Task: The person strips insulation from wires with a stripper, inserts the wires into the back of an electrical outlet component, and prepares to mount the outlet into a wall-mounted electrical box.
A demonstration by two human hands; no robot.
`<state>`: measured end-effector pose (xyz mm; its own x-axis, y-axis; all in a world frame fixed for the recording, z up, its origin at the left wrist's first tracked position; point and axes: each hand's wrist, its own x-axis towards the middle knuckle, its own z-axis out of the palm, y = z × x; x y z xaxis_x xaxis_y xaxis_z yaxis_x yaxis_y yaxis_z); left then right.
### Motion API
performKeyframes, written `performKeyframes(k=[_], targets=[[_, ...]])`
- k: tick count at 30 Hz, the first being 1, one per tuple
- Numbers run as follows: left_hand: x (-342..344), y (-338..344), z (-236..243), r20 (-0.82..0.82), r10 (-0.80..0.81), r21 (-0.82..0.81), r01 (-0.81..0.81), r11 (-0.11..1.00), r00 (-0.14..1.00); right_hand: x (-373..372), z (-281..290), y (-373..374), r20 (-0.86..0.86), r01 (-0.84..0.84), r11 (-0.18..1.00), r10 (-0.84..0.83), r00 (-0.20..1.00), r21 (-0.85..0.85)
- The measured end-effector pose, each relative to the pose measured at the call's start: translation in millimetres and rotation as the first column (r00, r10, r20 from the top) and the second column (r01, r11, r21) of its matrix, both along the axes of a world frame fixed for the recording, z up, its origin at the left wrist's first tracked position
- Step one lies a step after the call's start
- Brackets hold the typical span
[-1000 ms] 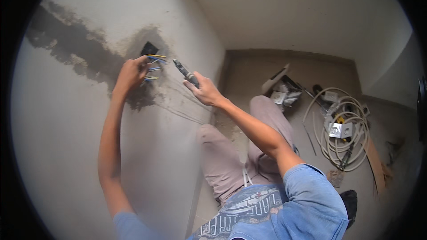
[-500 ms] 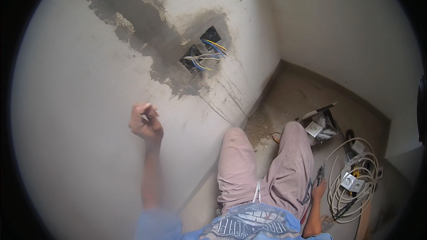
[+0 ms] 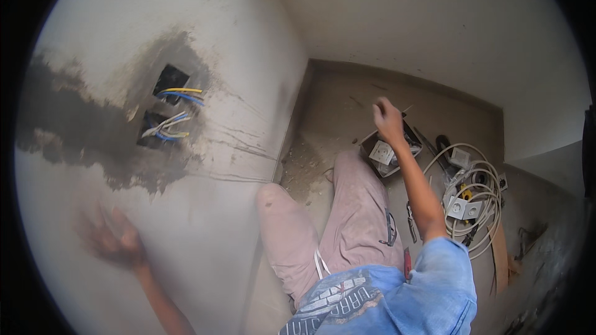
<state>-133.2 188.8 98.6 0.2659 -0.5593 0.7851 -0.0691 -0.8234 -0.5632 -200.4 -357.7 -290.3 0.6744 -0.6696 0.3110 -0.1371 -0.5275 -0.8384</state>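
Note:
My left hand (image 3: 115,236) is blurred low against the white wall, its fingers spread and empty. Above it are two recessed boxes, the upper (image 3: 172,77) and lower (image 3: 151,123), with blue, yellow and pale wires (image 3: 174,125) sticking out. My right hand (image 3: 388,121) is raised over a dark open box (image 3: 369,147) holding a white socket (image 3: 382,152) and small packets; its fingers are curled, and what they hold, if anything, is hidden. Pliers (image 3: 411,220) lie on the floor beside my right thigh.
A pale cable coil (image 3: 496,198) lies at the right among socket plates (image 3: 457,207), yellow-handled items and a cardboard strip (image 3: 498,254). A red-handled tool (image 3: 407,263) is by my hip. Debris (image 3: 301,167) lies along the skirting; walls meet in the far corner.
The pliers have left my right hand for the floor, and that hand has moved over the box. My left hand has left the wires, dropped down the wall and spread its fingers.

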Motion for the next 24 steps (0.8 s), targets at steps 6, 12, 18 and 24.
performKeyframes(k=[6, 12, 18, 24], targets=[[27.7, 7.2, -4.1, 0.078, 0.064, 0.103, -0.072, 0.992, 0.995, 165.5, -158.5, -89.9, -0.749, -0.193, 0.979, 0.085, 0.657, -0.058], [18.7, -1.9, -4.6, 0.093, 0.168, 0.101, -0.177, 0.979, 0.981, 189.3, -235.6, -75.8, -0.823, -0.19, 0.968, -0.028, 0.567, -0.163], [-9.9, 10.0, 8.7, 0.055, 0.143, 0.189, -0.151, 0.97, 0.988, 205.7, -276.1, -103.5, -0.739, -0.263, 0.87, -0.156, 0.655, -0.417], [18.8, -1.7, -2.4, -0.08, 0.154, 0.078, -0.148, 0.986, 0.985, 157.3, -321.5, -188.6, -0.706, -0.164, 0.88, -0.233, 0.669, -0.445]])
